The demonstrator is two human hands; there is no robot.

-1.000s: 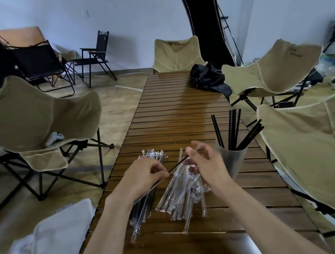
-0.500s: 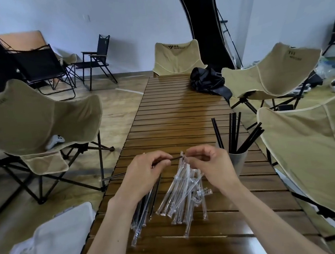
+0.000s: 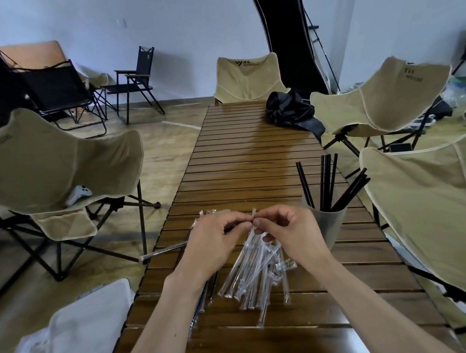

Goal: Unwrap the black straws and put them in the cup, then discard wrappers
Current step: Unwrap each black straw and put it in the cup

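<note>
Head view: left hand [image 3: 218,242] and right hand [image 3: 289,232] both pinched tight on one wrapped straw [image 3: 165,249] at its near end, tail poking left past the worktop [image 3: 252,152] edge, likely to tear the sleeve open. Below the hands, wrapper pile [image 3: 258,272] and wrapped stock. Cup [image 3: 329,224] just right of right grip, bare black straws [image 3: 327,185] upright inside, close for drop-in.

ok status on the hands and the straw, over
Left hand and right hand both pinching one wrapped straw above the wrapper pile. Cup holds bare straws. Path to cup open.
</note>
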